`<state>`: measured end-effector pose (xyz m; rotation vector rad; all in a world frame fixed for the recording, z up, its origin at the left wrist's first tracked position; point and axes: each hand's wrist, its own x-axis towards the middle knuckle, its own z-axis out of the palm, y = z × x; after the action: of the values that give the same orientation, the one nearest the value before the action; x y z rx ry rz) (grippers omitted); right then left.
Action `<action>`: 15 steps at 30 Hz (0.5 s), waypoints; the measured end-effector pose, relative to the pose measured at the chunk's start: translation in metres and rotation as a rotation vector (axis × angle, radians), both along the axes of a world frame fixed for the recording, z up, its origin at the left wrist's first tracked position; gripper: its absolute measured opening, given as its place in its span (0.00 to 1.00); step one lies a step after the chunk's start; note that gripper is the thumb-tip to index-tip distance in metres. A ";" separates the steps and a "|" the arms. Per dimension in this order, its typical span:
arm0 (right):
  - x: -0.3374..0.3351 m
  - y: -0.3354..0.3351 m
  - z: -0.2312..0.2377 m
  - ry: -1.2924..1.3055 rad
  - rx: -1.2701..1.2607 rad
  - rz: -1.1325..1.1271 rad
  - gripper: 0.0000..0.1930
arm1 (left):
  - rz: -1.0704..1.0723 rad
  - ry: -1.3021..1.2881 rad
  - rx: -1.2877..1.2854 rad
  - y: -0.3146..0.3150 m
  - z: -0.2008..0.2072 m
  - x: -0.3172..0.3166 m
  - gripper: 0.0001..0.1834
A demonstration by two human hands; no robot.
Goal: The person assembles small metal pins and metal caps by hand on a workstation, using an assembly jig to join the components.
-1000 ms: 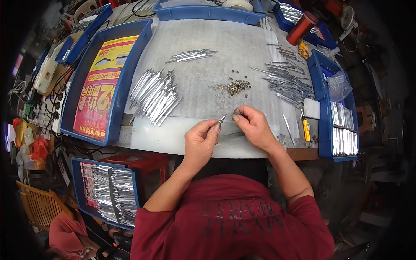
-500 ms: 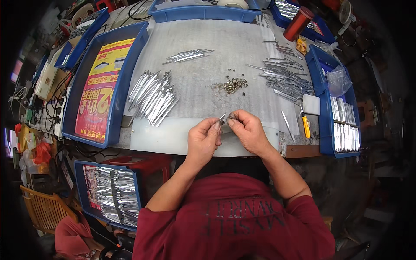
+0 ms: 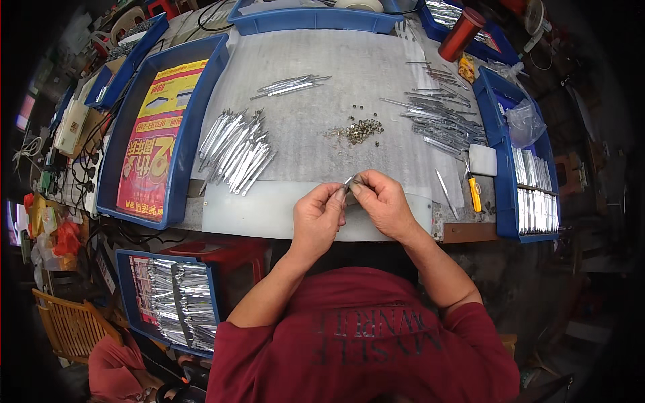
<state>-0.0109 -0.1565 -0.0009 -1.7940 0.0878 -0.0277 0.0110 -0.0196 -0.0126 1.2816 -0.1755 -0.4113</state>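
Close together over the front of the table, my two hands meet at their fingertips. My left hand (image 3: 318,213) is closed, with thumb and finger pinching a slim silvery metal piece (image 3: 348,180) whose tip shows above them. My right hand (image 3: 384,201) pinches right against that tip; what its fingers hold is too small to tell. Under both hands lies a pale translucent mat (image 3: 248,213). Beyond them is a heap of small brassy metal parts (image 3: 363,131). Left of it is a pile of flat silvery metal strips (image 3: 235,151), and more thin metal pieces (image 3: 440,117) lie to the right.
Blue trays stand around: one lined with printed paper (image 3: 222,74), one at the back (image 3: 316,25), one with bundled strips (image 3: 502,154) at right, one low at left (image 3: 124,282). A yellow-handled tool (image 3: 475,193) and a white block (image 3: 482,160) lie right. A red cylinder (image 3: 462,33) stands behind.
My hands have drawn slightly closer, the left shifting a little to the right. The metal tip between them shows less. The piles and trays look the same.
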 end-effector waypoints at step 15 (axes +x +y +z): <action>-0.001 0.004 0.001 -0.091 -0.121 -0.119 0.08 | 0.183 -0.381 0.303 -0.006 -0.007 -0.004 0.05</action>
<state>-0.0123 -0.1522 -0.0002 -1.9036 0.1297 -0.2028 0.0069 -0.0258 -0.0197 1.6544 -0.3226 -0.0313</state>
